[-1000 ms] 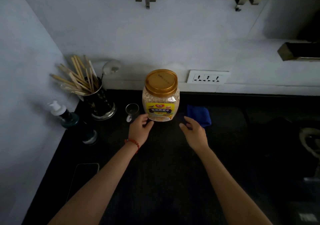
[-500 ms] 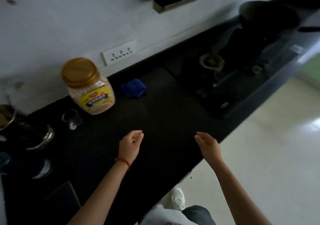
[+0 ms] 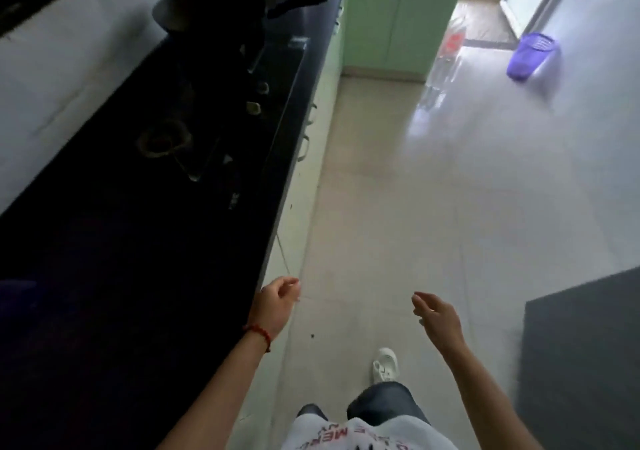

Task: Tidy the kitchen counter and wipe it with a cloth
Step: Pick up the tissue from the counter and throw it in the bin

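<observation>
Overhead, a dark frying pan with a long black handle [image 3: 207, 13] sits on the built-in black gas hob [image 3: 194, 130] at the counter's far end; its contents cannot be made out. Near the long black kitchen counter [image 3: 104, 241], the left hand [image 3: 275, 305], red cord bracelet [image 3: 258, 332] at the wrist, hangs loosely curled, empty, just past the counter edge. Further from the counter, the right hand [image 3: 438, 319] hovers open over pale floor tiles [image 3: 433, 207], holding nothing. A purple plastic basket [image 3: 531, 56] lies well apart. No cloth is visible.
</observation>
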